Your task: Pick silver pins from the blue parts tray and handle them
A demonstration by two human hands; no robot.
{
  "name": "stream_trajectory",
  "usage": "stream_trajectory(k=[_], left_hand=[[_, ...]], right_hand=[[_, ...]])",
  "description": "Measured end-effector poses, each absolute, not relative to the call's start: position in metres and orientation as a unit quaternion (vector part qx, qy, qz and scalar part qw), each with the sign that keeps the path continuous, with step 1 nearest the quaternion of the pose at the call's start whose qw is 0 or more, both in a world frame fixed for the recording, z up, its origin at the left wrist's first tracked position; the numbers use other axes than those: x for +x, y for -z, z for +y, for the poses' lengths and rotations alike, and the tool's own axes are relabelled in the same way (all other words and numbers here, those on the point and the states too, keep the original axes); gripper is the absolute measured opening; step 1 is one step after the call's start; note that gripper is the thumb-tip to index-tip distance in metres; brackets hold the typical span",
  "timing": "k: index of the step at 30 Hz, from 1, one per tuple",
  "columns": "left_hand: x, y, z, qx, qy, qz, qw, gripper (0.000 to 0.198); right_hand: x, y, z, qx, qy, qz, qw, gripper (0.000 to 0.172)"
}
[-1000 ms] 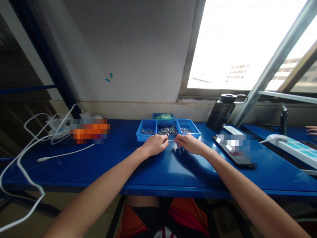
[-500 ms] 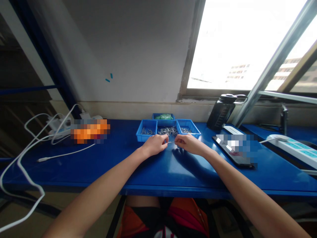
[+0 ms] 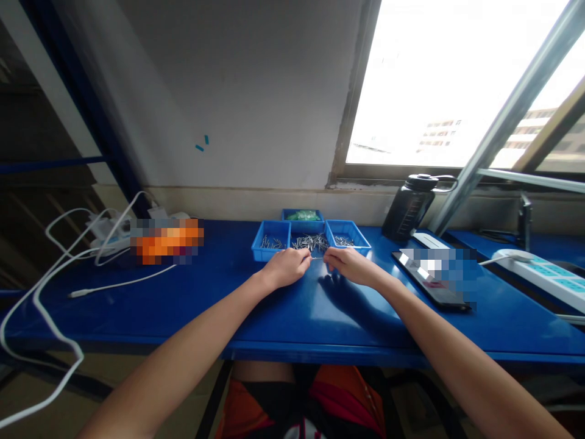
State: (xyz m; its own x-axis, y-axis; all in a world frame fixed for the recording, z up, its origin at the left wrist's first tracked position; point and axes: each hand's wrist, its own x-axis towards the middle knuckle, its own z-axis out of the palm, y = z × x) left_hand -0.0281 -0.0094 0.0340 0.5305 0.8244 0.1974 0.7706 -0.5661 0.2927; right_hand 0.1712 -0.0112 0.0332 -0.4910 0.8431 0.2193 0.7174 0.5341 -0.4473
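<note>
My left hand (image 3: 289,266) and my right hand (image 3: 346,264) face each other just above the blue table, fingers pinched. A thin, bright metal piece (image 3: 317,258) spans the small gap between them, an end in each pinch; its exact kind is too small to tell. Just beyond lie heaps of slim metal pieces: a large pile (image 3: 311,242) in the middle, some in the left blue bin (image 3: 258,252) and more in the right blue bin (image 3: 362,249). My fingers partly cover the near side of the middle pile.
Behind stands another blue bin (image 3: 284,213) holding a green bag (image 3: 303,215). To the right are a black bottle (image 3: 408,207), a dark phone-like device (image 3: 443,296) and a white power strip (image 3: 543,274). White cables (image 3: 50,323) and a blurred orange item (image 3: 159,247) occupy the left.
Both hands stay nearly in place. The thin metal piece sits slightly higher between the fingertips, and my right fingers have shifted a little. The bins have not moved.
</note>
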Motion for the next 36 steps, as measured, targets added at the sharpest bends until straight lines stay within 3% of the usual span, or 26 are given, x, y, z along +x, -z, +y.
stream_trajectory(k=[9,16,22,36], left_hand=[[-0.0270,-0.0302,-0.0073,0.870,-0.141,0.467,0.079,0.033],[-0.0286,-0.0324,-0.0074,0.878,-0.150,0.445,0.088,0.023],[-0.0295,-0.0323,-0.0058,0.883,-0.155,0.433,0.096,0.015],[-0.0296,-0.0304,-0.0041,0.889,-0.154,0.423,0.083,0.014]], right_hand=[[0.1698,-0.0337,-0.0122,-0.460,-0.186,-0.845,0.198,0.029],[0.1694,-0.0331,-0.0103,-0.468,-0.123,-0.850,0.209,0.017],[0.1692,-0.0315,-0.0097,-0.481,-0.149,-0.840,0.203,0.009],[0.1693,-0.0319,-0.0099,-0.485,-0.139,-0.839,0.204,0.009]])
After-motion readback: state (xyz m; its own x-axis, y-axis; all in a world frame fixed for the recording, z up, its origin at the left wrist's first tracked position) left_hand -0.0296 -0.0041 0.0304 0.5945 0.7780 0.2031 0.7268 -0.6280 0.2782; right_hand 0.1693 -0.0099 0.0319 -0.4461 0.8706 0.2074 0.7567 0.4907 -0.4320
